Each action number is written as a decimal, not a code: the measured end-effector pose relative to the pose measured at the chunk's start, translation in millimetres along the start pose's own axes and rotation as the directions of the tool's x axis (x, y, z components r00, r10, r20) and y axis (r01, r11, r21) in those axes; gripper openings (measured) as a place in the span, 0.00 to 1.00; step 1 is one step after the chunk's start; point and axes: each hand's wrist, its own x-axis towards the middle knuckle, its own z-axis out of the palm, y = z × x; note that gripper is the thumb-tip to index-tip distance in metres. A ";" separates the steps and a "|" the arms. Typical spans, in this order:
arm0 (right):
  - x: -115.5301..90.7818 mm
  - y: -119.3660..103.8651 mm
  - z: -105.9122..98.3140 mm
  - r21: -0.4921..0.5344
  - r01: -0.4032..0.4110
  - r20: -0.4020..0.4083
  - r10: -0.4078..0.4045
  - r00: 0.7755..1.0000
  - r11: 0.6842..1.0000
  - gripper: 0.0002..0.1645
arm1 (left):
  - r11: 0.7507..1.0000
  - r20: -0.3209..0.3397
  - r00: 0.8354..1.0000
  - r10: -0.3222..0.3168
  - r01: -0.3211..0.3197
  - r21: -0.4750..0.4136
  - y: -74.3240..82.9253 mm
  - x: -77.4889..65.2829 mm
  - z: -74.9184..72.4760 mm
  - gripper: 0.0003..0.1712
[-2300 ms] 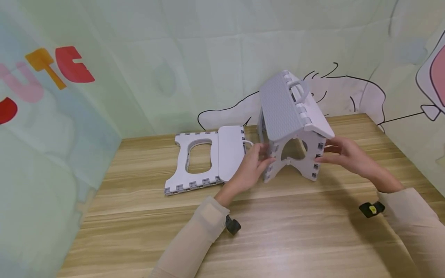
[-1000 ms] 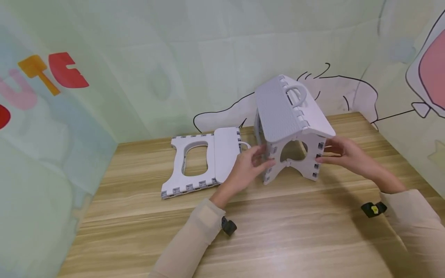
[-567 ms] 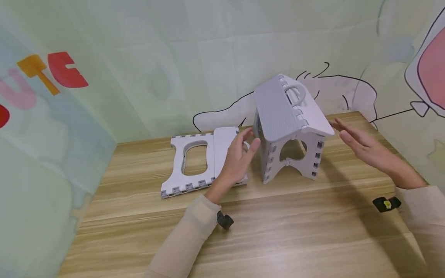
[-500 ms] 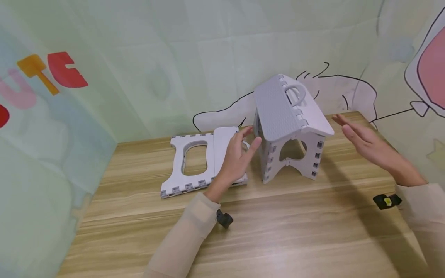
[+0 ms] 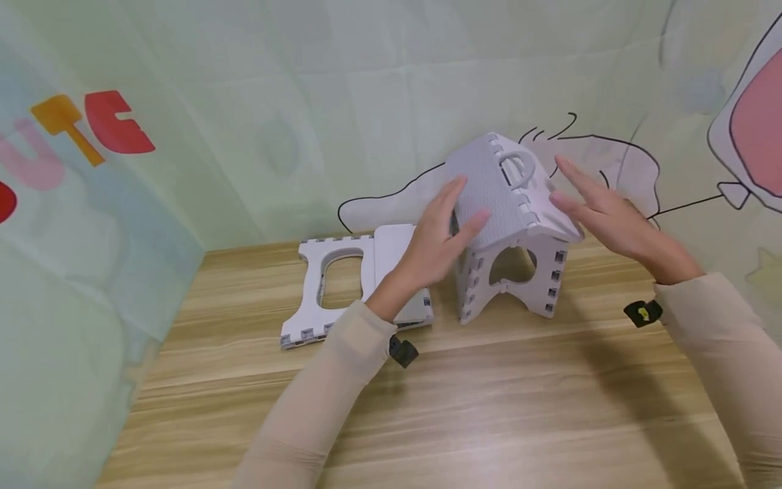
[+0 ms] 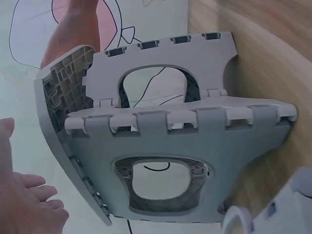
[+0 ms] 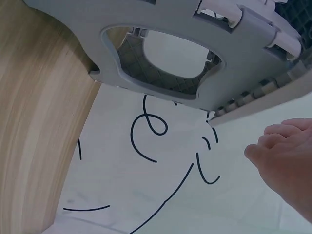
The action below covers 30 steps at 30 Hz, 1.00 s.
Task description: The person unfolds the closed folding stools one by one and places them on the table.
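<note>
A grey and white folding step stool (image 5: 489, 190) stands upright, partly unfolded, its two top panels sloping like a roof under a loop handle (image 5: 519, 170). My left hand (image 5: 434, 238) is beside the grey panel with fingers extended and overlaps its edge in the head view. On the other side my right hand (image 5: 611, 214) hovers by the white panel, fingers straight. The left wrist view shows the stool's legs (image 6: 165, 139) spread, with the left hand (image 6: 31, 202) off to one side. In the right wrist view the right hand (image 7: 287, 151) appears apart from the stool (image 7: 83, 24).
A second folding stool (image 5: 391, 248) lies folded flat on the wooden table (image 5: 489, 407), left of the standing one and partly behind my left arm. A printed cloth backdrop (image 5: 342, 136) rises behind the table's back edge.
Both hands have let go of the stool's legs, moved outward, then risen beside the sloping top panels. The standing stool keeps its peaked shape, and the folded one has not moved.
</note>
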 end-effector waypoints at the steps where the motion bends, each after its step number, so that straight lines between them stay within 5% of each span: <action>1: 4.4 -1.4 1.2 0.005 -0.003 0.011 0.003 1.000 1.000 0.40 | 1.000 0.014 1.000 -0.001 0.001 0.011 2.0 3.6 0.7 0.43; 10: 33.1 -7.2 14.7 0.005 0.034 0.064 -0.034 0.997 0.999 0.44 | 0.986 0.126 0.989 -0.080 0.060 0.156 14.8 31.5 12.1 0.46; 17: 39.2 -4.3 23.7 -0.003 0.006 0.096 -0.006 0.995 1.000 0.44 | 0.959 0.214 0.965 -0.149 0.089 0.269 13.7 41.8 19.3 0.46; 30: 43.6 -2.1 20.7 0.021 0.109 0.112 -0.110 0.988 0.994 0.40 | 0.920 0.234 0.959 -0.158 0.057 0.387 16.8 44.9 22.1 0.45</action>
